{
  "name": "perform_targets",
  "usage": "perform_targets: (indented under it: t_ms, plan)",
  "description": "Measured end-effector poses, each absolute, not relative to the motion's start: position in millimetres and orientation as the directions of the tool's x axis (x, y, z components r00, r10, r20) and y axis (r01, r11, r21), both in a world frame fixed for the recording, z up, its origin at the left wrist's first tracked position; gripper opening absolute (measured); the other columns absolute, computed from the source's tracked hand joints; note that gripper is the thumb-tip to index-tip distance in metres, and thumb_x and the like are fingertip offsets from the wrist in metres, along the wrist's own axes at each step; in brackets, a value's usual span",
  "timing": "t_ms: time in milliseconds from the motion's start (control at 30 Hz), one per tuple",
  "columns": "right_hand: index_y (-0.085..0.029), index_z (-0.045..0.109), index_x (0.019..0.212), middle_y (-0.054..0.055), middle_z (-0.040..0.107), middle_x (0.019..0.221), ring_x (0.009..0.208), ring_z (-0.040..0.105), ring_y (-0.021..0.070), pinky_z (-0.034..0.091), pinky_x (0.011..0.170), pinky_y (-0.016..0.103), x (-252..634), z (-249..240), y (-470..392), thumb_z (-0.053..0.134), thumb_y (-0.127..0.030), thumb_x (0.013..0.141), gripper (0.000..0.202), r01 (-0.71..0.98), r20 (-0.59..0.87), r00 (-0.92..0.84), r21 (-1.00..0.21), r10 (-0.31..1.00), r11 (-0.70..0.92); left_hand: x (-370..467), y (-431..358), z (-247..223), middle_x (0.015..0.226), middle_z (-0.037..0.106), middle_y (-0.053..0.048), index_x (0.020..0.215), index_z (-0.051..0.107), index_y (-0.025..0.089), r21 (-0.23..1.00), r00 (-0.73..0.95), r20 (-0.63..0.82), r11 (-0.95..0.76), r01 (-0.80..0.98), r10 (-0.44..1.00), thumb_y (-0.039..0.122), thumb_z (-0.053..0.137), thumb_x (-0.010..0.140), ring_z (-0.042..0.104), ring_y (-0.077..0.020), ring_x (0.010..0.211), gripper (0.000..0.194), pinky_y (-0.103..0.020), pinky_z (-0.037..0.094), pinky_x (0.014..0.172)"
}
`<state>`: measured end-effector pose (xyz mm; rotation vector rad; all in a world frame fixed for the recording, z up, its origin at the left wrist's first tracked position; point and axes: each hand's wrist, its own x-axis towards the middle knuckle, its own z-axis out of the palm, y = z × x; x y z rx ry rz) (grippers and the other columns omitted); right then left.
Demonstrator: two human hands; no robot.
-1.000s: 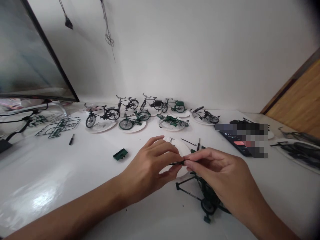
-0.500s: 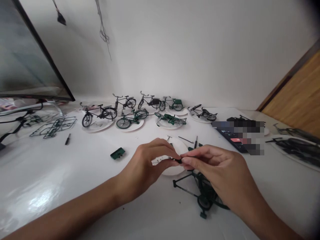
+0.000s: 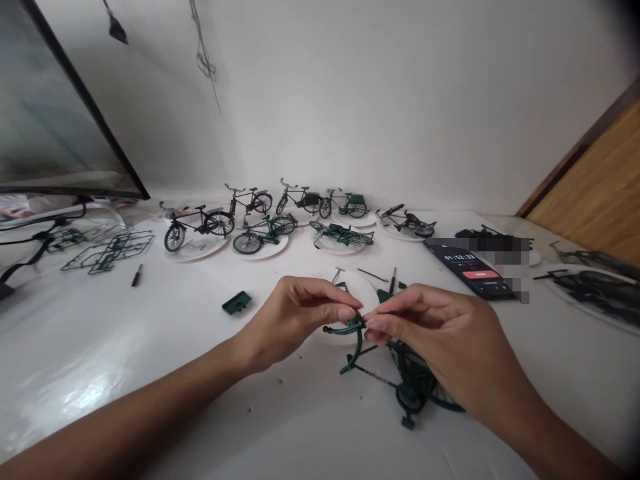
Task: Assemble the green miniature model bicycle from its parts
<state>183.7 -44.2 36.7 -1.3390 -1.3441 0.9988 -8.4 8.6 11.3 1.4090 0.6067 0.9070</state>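
Pinched between the thumb and forefinger of my left hand [image 3: 305, 317] is a small green model-bicycle handlebar [image 3: 359, 347], its two curved arms pointing left and down. The fingertips of my right hand [image 3: 430, 327] close on the same piece from the right; their exact grip is partly hidden. Below them on the table lies a dark green bicycle frame [image 3: 410, 380] with a wheel and pedal, partly covered by my right hand. A white paper plate [image 3: 367, 287] with small parts sits behind the fingers.
Finished-looking model bicycles [image 3: 200, 227] stand on plates along the wall. A green tray-like part [image 3: 237, 303] and a screwdriver [image 3: 137, 275] lie to the left, near green part frames [image 3: 113, 252]. A phone [image 3: 465, 267] showing a timer rests at right. Tiny bits dot the front table.
The piece between my fingers has turned, so its two curved green arms now show below my left hand. Both hands stay at nearly the same spot.
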Motion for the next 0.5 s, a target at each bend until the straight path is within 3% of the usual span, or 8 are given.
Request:
perform_targets:
  t_ms: [200, 367, 500]
  plan:
    - [-0.022, 0.073, 0.069, 0.002, 0.074, 0.071, 0.065, 0.071, 0.0168, 0.061, 0.062, 0.026, 193, 30, -41, 0.086, -0.030, 0.072, 0.016, 0.210, 0.216, -0.075, -0.951, 0.973, 0.227, -11, 11, 12, 0.085, 0.073, -0.005, 0.091, 0.077, 0.014, 0.974, 0.675, 0.065, 0.100, -0.203, 0.735, 0.018, 0.075, 0.087, 0.065, -0.0115, 0.079, 0.007, -0.024, 0.051, 0.076]
    - [-0.028, 0.075, 0.077, 0.000, 0.075, 0.074, 0.069, 0.072, 0.0180, 0.059, 0.060, 0.027, 201, 27, -43, 0.086, -0.017, 0.072, 0.017, 0.160, 0.486, -0.225, -0.837, 0.845, 0.524, -12, 11, 11, 0.086, 0.073, -0.005, 0.093, 0.078, 0.014, 0.950, 0.753, 0.015, 0.225, -0.215, 0.657, 0.017, 0.078, 0.084, 0.064, -0.0095, 0.077, 0.009, -0.021, 0.050, 0.073]
    - [-0.033, 0.076, 0.083, -0.003, 0.075, 0.074, 0.067, 0.072, 0.0172, 0.058, 0.059, 0.024, 201, 32, -51, 0.085, -0.012, 0.072, 0.025, 0.203, 0.554, -0.291, -0.761, 0.780, 0.617, -13, 11, 13, 0.088, 0.073, -0.004, 0.099, 0.077, 0.015, 0.937, 0.798, 0.041, 0.255, -0.240, 0.601, 0.012, 0.077, 0.083, 0.067, -0.0100, 0.082, 0.016, -0.021, 0.052, 0.078]
